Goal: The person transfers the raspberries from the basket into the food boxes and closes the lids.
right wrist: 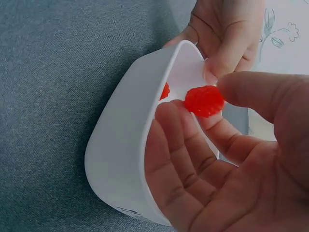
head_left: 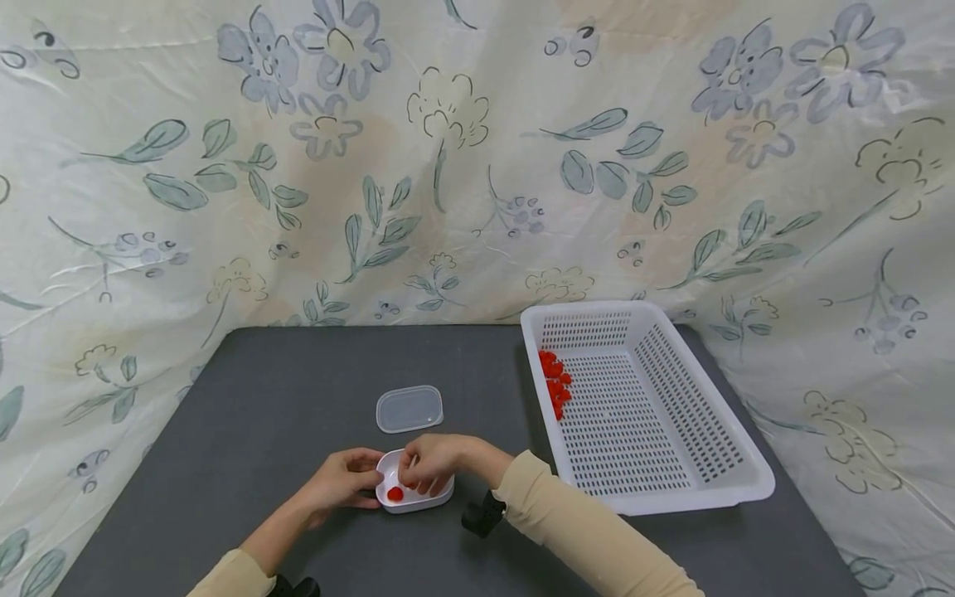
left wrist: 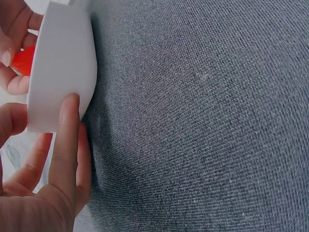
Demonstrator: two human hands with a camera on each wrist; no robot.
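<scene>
On the dark grey table [head_left: 298, 390], the left hand [head_left: 339, 481] grips the small white container [head_left: 390, 477] by its 9 o'clock wall, fingers curled against it. The right hand [head_left: 433, 463] reaches in from 3 o'clock, pinching a red berry-shaped piece [right wrist: 203, 100] between thumb and fingertips over the container, where another red piece [head_left: 395, 494] lies. The clear lid [head_left: 409, 409] rests just at 12 o'clock, and the white basket [head_left: 734, 448] holding more red pieces [head_left: 554, 381] stands at 2 o'clock.
</scene>
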